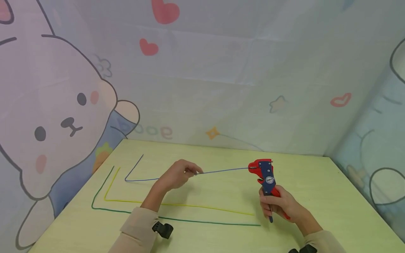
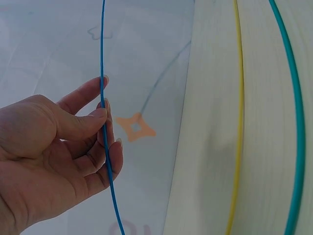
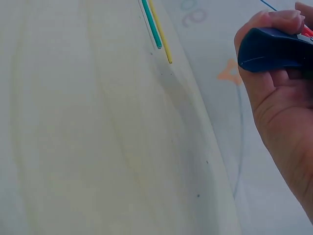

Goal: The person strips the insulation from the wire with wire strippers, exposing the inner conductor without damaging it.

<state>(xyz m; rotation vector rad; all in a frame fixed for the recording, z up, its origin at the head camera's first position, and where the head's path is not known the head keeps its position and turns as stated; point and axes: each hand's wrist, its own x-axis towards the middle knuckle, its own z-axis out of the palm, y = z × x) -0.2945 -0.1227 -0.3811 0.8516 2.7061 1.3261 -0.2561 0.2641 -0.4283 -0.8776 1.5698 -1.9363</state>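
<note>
left hand (image 1: 178, 175): held raised over the middle of the table (image 1: 319, 200) in the head view; the blue wire (image 1: 224, 170) is pinched between the thumb and fingertips, which are brought together on it.
right hand (image 1: 283, 204): placed at the lower right of the head view; its fingers are wrapped around the handles of the automatic wire stripper (image 1: 267, 175), which is held upright, nose turned to the left.
stripper nose: coloured red, set on a dark blue body marked with a round white label; whether its jaws are closed, and how far the wire is inserted, cannot be told.
blue wire: stretched between the left hand and the stripper nose, which is met at the middle right of the head view; past the hand it is run leftward to a bend, then slanted upward.
yellow wire (image 1: 202, 207): laid on the table below the left hand, bent at its left end.
green wire (image 1: 209, 222): laid just beside the yellow one, nearer the bottom edge, bent likewise; both are crossed from above by the left forearm.
sleeve (image 1: 134, 232): coloured beige, with a black device (image 1: 162, 229) worn at the left wrist.
backdrop (image 1: 221, 70): printed with hearts and, at the left, a large cartoon animal (image 1: 60, 105).
</note>
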